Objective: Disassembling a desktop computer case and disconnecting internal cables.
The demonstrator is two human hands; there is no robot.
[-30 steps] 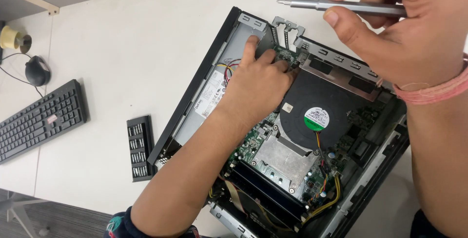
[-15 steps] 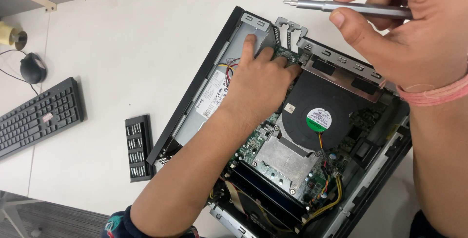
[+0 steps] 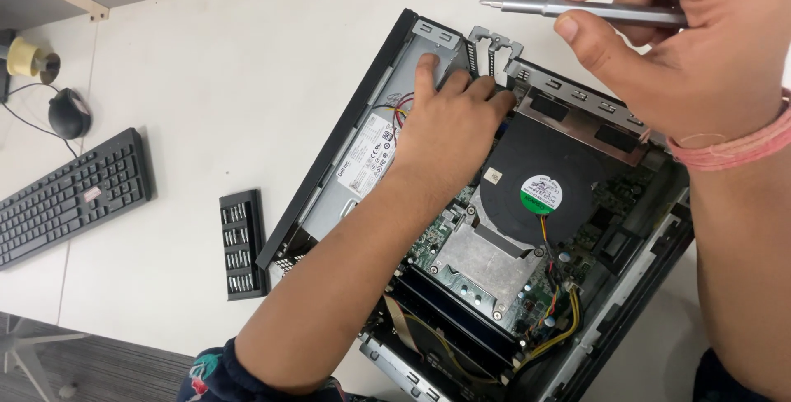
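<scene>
Screwdriver (image 3: 593,11) smooth brushed metal; computer case (image 3: 568,101) matt grey sheet metal; fan housing (image 3: 540,175) matt black plastic.

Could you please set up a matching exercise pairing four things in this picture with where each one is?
Things:
1. screwdriver
2. bit case
3. keyboard
4. fan label

Places:
A. on the table, far left
B. in the right hand, above the open computer
C. on the black cooler, right of the left hand
D. on the table, between keyboard and computer

Pairs: 1-B, 2-D, 3-A, 4-C
</scene>
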